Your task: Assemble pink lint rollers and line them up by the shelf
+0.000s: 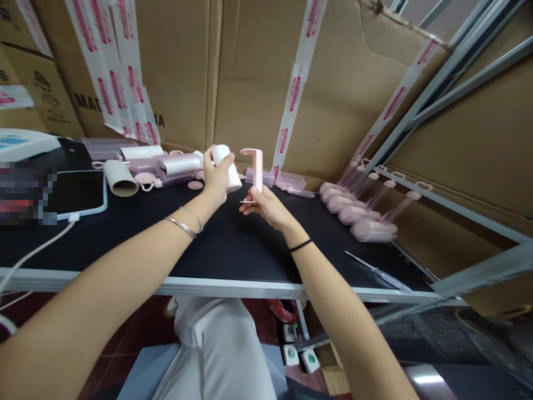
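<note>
My left hand (pixel 215 179) is wrapped round a white cylinder (pixel 227 166), which it holds tilted above the black table. Close by on the right, my right hand (pixel 266 205) grips a pale pink C-shaped plastic frame (pixel 258 169) near its lower end. The frame stands upright, its open side facing the cylinder. A small gap separates the two parts. Behind my left hand lie white and pink tube parts (pixel 181 164) in a loose pile, with a round pink disc (pixel 195 185) in front of them.
Finished-looking pink cylinders with hooked handles (pixel 373 230) stand in a row at right. A screwdriver (pixel 378 271) lies near the front edge. At left are a phone (pixel 81 191) with a white cable and a grey-white tube (pixel 120 178). Cardboard (pixel 250 94) walls the back.
</note>
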`<state>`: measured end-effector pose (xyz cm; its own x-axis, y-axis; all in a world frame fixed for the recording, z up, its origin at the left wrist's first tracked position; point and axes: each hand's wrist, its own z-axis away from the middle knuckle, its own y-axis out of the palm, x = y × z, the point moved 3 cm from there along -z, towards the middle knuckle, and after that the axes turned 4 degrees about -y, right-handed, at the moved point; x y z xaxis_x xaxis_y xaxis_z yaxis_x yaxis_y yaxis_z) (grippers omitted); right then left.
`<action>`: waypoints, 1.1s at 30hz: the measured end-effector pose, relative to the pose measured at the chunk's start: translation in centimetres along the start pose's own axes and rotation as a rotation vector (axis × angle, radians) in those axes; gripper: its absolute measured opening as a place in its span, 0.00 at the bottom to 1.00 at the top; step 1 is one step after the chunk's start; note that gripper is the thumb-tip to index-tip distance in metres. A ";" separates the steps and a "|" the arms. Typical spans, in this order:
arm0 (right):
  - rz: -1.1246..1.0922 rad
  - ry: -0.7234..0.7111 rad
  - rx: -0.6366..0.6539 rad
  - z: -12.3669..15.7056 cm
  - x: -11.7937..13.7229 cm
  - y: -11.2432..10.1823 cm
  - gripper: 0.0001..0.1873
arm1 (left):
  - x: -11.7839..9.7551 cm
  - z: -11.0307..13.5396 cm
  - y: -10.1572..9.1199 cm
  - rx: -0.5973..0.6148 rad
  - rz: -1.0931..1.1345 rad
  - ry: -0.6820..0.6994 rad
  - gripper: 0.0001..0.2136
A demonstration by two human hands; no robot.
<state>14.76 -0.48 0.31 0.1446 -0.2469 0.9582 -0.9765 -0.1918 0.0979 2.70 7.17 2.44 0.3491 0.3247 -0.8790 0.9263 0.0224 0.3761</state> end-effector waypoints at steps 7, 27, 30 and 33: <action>0.078 -0.134 -0.036 -0.5 -0.8 0.2 0.15 | 0.3 1.6 1.5 0.173 0.013 0.079 0.30; 0.764 -0.648 -0.264 0.1 2.3 -3.9 0.24 | 2.4 3.9 2.7 0.508 -0.472 0.430 0.22; 0.861 -0.673 -0.225 0.4 2.8 -3.8 0.20 | 2.2 4.3 2.8 0.490 -0.503 0.414 0.18; 0.929 -0.732 -0.322 0.7 3.1 -3.4 0.20 | 1.9 4.7 2.9 0.453 -0.560 0.425 0.17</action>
<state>18.62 -1.23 2.72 -0.6734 -0.6603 0.3323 -0.7363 0.5594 -0.3806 6.77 3.39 0.45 -0.1793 0.7098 -0.6812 0.9459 -0.0659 -0.3177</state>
